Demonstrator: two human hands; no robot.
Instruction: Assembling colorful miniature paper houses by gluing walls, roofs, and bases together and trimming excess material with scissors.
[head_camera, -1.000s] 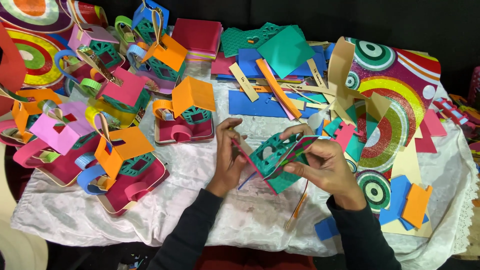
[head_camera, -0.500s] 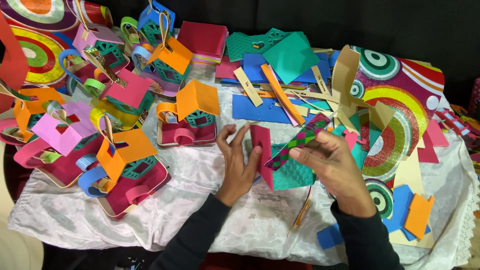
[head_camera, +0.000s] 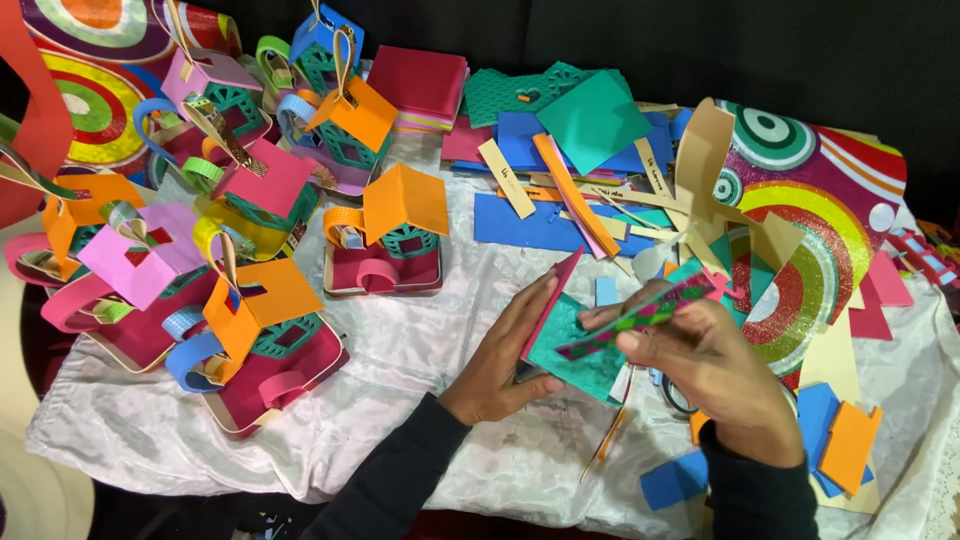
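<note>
Both hands (head_camera: 500, 365) (head_camera: 715, 365) hold teal card (head_camera: 580, 350) between them.

Open white cloth (head_camera: 420, 330) is lying between the paper houses and the left hand (head_camera: 505, 365), running from 12 down to 6 o'clock of that hand; a hand could be passing there freely. At 9 and 10 o'clock, paper houses (head_camera: 270, 330) are crowding the cloth, loops and roofs standing up. At 12 o'clock of the right hand (head_camera: 715, 365), loose card strips (head_camera: 570, 190) and sheets are piling up. At 3 o'clock, a glitter sheet (head_camera: 820, 230) is blocking. At 5 o'clock, blue and orange cutouts (head_camera: 840, 440) are lying flat. Near edge at 6 o'clock is staying bare cloth.
</note>
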